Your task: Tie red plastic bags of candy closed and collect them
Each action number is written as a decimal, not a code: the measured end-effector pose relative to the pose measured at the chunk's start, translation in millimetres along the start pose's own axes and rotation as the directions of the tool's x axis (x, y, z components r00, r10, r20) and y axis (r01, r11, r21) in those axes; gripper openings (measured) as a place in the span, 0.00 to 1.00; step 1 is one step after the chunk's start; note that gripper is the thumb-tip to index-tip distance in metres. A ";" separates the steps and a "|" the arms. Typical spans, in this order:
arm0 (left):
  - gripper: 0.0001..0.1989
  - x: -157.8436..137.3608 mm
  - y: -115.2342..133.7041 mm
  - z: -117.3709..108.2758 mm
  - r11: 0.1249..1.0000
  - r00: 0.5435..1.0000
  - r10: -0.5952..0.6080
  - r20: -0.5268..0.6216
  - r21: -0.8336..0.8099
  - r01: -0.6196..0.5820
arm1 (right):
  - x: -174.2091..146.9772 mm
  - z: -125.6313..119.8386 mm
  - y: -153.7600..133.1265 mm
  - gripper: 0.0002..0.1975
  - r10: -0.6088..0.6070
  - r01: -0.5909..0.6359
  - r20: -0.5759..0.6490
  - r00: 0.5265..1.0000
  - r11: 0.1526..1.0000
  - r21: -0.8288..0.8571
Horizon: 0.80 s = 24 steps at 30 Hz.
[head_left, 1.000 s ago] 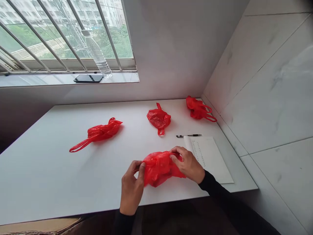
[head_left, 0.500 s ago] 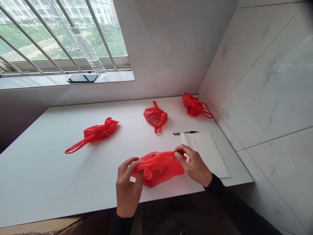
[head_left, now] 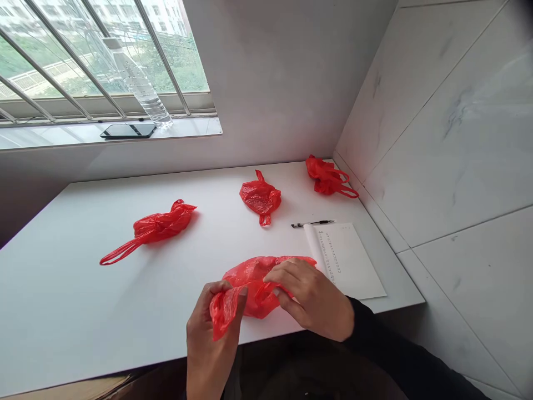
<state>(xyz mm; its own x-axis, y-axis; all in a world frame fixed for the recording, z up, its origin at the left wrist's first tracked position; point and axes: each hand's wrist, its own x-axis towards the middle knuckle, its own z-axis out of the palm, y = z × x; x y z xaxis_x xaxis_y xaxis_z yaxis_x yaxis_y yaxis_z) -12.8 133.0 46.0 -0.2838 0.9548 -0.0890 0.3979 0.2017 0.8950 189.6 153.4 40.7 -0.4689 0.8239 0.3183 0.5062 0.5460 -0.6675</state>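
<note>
A red plastic bag (head_left: pixel 254 272) lies at the table's near edge between my hands. My left hand (head_left: pixel 214 328) is closed on the bag's gathered left end, with a crumpled flap sticking out between thumb and fingers. Over the bag's right part, my right hand (head_left: pixel 312 297) is bent with fingers and thumb on the thin plastic, pinching a fold near the middle. Its fingertips are partly hidden by the plastic. What the bag contains, if anything, cannot be made out.
On the white table (head_left: pixel 104 311) lie a twisted red bag (head_left: pixel 162 226) at left, a knotted red bag (head_left: pixel 261 197) at centre and another red bag (head_left: pixel 327 176) by the wall. A notebook (head_left: pixel 353 261) and pen (head_left: pixel 312 224) sit right. The sill holds a phone (head_left: pixel 128 131) and water bottle (head_left: pixel 144 89).
My right hand has moved left from the bag's right corner to its middle. My left hand has turned and now grips a bunched end. The view has shifted slightly.
</note>
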 end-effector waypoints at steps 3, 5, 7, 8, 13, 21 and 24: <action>0.16 0.9 -5.0 -1.1 0.999 1.000 0.016 -0.013 0.030 -0.016 | 1.1 6.8 7.5 0.11 0.110 -0.096 0.114 0.987 0.988 -0.121; 0.15 2.9 -12.4 -2.6 1.000 1.000 0.019 -0.023 0.008 -0.019 | -0.7 3.1 8.0 0.08 0.161 -0.153 0.129 0.978 0.986 -0.068; 0.15 5.0 -19.8 -4.3 0.999 1.000 0.008 -0.026 -0.045 -0.010 | -2.1 -6.2 4.6 0.06 0.205 -0.210 0.105 0.973 0.977 0.038; 0.15 5.7 -22.6 -5.4 0.996 1.000 0.001 -0.027 -0.085 -0.004 | -2.4 -12.0 2.0 0.06 0.242 -0.248 0.075 0.967 0.964 0.099; 0.15 2.8 -16.0 -10.7 0.954 0.999 -0.051 0.005 -0.296 0.050 | -3.7 -36.3 -9.8 0.09 0.496 -0.443 -0.084 0.864 0.830 0.338; 0.21 -5.5 16.0 -1.5 0.990 0.990 -0.101 -0.094 -0.111 0.091 | -6.2 -40.8 -22.8 0.07 0.397 -0.377 0.048 0.917 0.817 0.437; 0.18 -3.4 11.1 -2.9 0.996 0.993 -0.027 -0.113 -0.091 0.017 | -5.5 -44.8 -23.6 0.10 0.384 -0.377 0.069 0.921 0.833 0.405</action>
<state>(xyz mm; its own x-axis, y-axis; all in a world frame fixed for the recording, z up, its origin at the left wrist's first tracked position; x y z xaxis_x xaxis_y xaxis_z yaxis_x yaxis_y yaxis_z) -10.0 131.4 57.5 -0.3914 0.9180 -0.0632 0.3116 0.1969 0.9296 212.7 142.7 84.8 -0.2872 0.9578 -0.0093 0.3053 0.0824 -0.9487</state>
